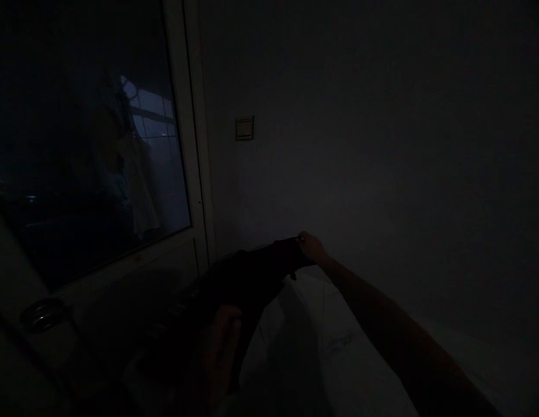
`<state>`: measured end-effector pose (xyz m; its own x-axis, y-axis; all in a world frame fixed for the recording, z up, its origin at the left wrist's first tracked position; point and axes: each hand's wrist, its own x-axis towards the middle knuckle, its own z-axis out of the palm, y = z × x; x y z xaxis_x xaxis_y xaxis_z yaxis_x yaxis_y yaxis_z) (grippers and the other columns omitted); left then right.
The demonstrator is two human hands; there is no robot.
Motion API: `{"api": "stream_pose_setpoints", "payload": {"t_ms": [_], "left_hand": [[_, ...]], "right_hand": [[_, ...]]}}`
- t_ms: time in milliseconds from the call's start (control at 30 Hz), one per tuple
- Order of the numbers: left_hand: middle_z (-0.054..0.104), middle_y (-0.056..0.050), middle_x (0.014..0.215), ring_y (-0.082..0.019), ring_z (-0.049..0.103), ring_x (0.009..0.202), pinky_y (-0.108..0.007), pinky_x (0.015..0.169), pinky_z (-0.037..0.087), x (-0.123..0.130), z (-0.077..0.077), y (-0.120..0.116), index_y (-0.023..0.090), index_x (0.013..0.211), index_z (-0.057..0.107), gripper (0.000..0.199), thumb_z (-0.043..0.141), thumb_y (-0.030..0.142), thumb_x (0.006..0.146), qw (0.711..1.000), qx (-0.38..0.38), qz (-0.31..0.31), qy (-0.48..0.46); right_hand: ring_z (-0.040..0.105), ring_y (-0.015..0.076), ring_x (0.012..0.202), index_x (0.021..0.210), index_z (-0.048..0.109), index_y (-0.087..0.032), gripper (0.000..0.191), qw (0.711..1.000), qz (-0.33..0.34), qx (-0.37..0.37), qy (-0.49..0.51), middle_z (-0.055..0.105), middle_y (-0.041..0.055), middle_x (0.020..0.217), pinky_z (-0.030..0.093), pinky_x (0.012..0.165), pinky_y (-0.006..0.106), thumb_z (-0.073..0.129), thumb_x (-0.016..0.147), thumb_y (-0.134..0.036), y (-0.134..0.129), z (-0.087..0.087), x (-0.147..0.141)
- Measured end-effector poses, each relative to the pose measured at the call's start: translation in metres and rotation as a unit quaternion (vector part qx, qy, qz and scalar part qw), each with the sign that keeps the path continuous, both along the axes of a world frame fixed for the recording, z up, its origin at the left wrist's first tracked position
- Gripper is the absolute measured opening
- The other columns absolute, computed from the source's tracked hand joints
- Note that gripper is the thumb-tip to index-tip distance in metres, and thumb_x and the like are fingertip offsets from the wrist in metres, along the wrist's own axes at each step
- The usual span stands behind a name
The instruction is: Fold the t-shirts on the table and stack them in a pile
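Note:
The view is very dark. A black cloth item (260,272) stretches from the lower left toward the middle, above a pale surface. My right hand (311,246) pinches its upper right end near the wall, with the arm reaching in from the lower right. Over the lower part of the cloth is my left hand (223,336), its fingers bent. Shadow hides whether my left hand grips the cloth.
A door or window frame (195,145) with a dark glass pane (78,145) stands at the left. A square switch (244,128) is on the wall. White sheeting (347,341) lies below the hands. A round metallic object (42,315) is at lower left.

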<state>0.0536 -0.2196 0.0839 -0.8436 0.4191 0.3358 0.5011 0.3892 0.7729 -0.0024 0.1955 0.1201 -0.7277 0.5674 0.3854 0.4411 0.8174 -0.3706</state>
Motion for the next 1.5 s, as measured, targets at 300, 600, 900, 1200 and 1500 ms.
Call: {"api": "stream_pose_setpoints", "payload": {"t_ms": [300,600,900,1200,1500], "left_hand": [[0.068,-0.006,0.117,-0.022,0.063,0.106,-0.035,0.09,0.045,0.174,-0.01,0.099,0.029,0.121,0.062,0.032,0.039,0.038,0.1,0.902,-0.198,-0.35,-0.158],[0.068,-0.006,0.124,-0.022,0.064,0.109,-0.039,0.093,0.049,0.287,-0.095,0.167,0.027,0.125,0.061,0.034,0.056,0.027,0.092,0.815,-0.169,-0.495,-0.249],[0.069,-0.008,0.127,-0.022,0.068,0.105,-0.035,0.085,0.055,0.247,-0.117,0.226,0.027,0.14,0.054,0.053,0.063,0.038,0.088,0.766,-0.167,-0.611,-0.112],[0.058,-0.029,0.133,-0.036,0.053,0.129,-0.049,0.108,0.039,0.014,-0.096,0.336,0.001,0.13,0.055,0.041,0.043,0.021,0.097,0.911,-0.313,-0.218,0.155],[0.066,-0.014,0.119,-0.026,0.06,0.116,-0.037,0.099,0.042,-0.015,-0.133,0.348,0.017,0.106,0.061,0.018,0.047,0.023,0.096,0.891,-0.325,-0.255,0.189]], "right_hand": [[0.068,0.0202,0.082,0.104,0.07,-0.017,0.02,0.993,-0.083,-0.022,-0.081,0.075,0.0089,0.09,0.043,0.068,0.026,0.055,0.095,-0.028,0.088,-0.077,0.234],[0.069,0.0188,0.078,0.103,0.068,-0.02,0.018,0.964,-0.228,-0.073,-0.118,0.075,0.0073,0.088,0.039,0.06,0.024,0.057,0.095,-0.032,0.106,-0.162,0.41],[0.07,0.0216,0.096,0.124,0.063,-0.02,0.036,0.949,-0.266,-0.083,-0.147,0.075,0.0086,0.108,0.047,0.073,0.027,0.064,0.091,-0.032,0.124,-0.168,0.476],[0.06,0.0281,0.12,0.132,0.062,-0.02,0.037,0.952,-0.226,-0.056,-0.197,0.068,0.014,0.127,0.046,0.092,0.037,0.046,0.102,-0.035,0.131,-0.177,0.428],[0.067,0.0199,0.1,0.1,0.069,-0.019,0.014,0.963,-0.16,-0.085,-0.199,0.074,0.0086,0.105,0.042,0.079,0.025,0.057,0.096,-0.027,0.143,-0.177,0.382]]}}
